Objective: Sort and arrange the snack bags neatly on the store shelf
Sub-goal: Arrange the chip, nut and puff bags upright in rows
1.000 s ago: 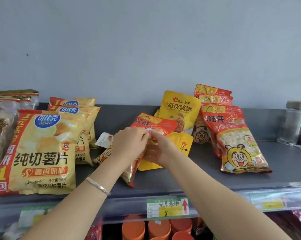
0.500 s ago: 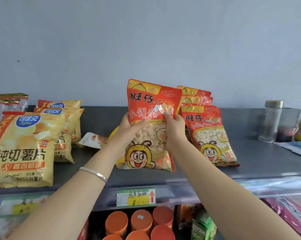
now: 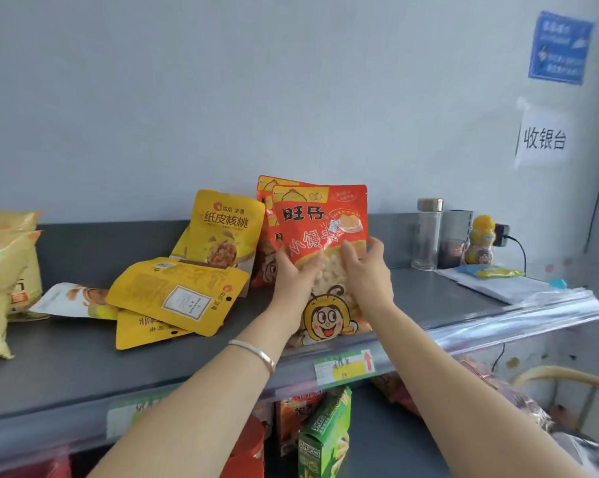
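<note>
Both hands hold a red snack bag point(image 3: 320, 236) upright at the front edge of the gray shelf point(image 3: 67, 357), the left hand point(image 3: 292, 281) gripping its left side and the right hand point(image 3: 367, 274) its right. Its clear window shows small pale round biscuits. Half a second earlier the bag was held up left of the stacked red bags point(image 3: 266, 188); it now stands in front of them, and the view has swung right. The bag reads 旺仔 小馒头. An upright yellow bag point(image 3: 227, 229) beside it reads 纸皮核桃, with more yellow bags lying flat point(image 3: 177, 294) to its left. A paper sign point(image 3: 542, 139) on the wall reads 收银台.
</note>
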Demonstrator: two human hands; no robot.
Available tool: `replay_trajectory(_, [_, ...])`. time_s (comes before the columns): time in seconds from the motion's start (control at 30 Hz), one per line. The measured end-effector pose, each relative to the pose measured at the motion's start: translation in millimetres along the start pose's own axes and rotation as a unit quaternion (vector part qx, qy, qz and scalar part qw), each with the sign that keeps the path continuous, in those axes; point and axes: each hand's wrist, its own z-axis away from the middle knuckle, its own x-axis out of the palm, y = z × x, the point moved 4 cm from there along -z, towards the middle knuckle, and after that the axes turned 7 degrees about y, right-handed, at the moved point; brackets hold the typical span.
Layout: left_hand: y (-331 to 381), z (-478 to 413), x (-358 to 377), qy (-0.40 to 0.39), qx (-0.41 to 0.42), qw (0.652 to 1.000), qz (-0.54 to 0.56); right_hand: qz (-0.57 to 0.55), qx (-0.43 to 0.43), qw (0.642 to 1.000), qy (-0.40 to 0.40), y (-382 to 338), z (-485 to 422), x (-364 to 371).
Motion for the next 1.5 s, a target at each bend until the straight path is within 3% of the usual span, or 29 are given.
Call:
replay_trajectory(0.1, [-14, 0, 3, -0.022, -0.011, 0.986, -0.164, 0.058, -0.007, 0.998, -0.016, 11, -14, -4])
replay_trajectory(0.17, [-26, -1, -8, 0.006, -0.039, 0.948, -0.315, 0.100, 0.007, 0.993, -0.056, 20, -21, -1])
replay_trajectory(0.2, [-31, -1, -13, 0.004, -0.062, 0.946, -0.318, 0.115, 0.013, 0.991, -0.073, 26, -23, 1])
replay_trajectory(0.33, [-37, -5, -8, -0.110, -0.101, 0.978, -0.148, 0.121, 0.037, 0.985, -0.119, 34, -26, 5])
replay_trajectory(0.43, [-42, -12, -6, -0.121, -0.100, 0.980, -0.126, 0.079, 0.045, 0.987, -0.135, 36, -30, 12])
replay_trajectory(0.57, [-48, -21, -13, -0.122, -0.072, 0.978, -0.156, 0.041, 0.022, 0.993, -0.105, 42, -28, 27])
replay_trajectory(0.9, [-54, -37, -17, -0.119, 0.014, 0.966, -0.227, 0.069, -0.029, 0.995, -0.072, 45, -33, 42])
replay_trajectory(1.1, [-49, -41, -17, -0.090, 0.069, 0.958, -0.262, -0.050, -0.046, 0.993, -0.099, 43, -36, 46])
replay_trajectory(1.27, [-52, -40, -19, -0.049, 0.094, 0.942, -0.318, -0.010, -0.029, 0.995, -0.100, 47, -35, 50])
replay_trajectory(1.37, [-50, -40, -23, -0.017, 0.104, 0.935, -0.339, 0.043, -0.037, 0.997, -0.059, 51, -37, 44])
replay_trajectory(1.5, [-47, -35, -22, -0.061, 0.104, 0.951, -0.285, 0.039, -0.077, 0.995, -0.042, 46, -33, 37])
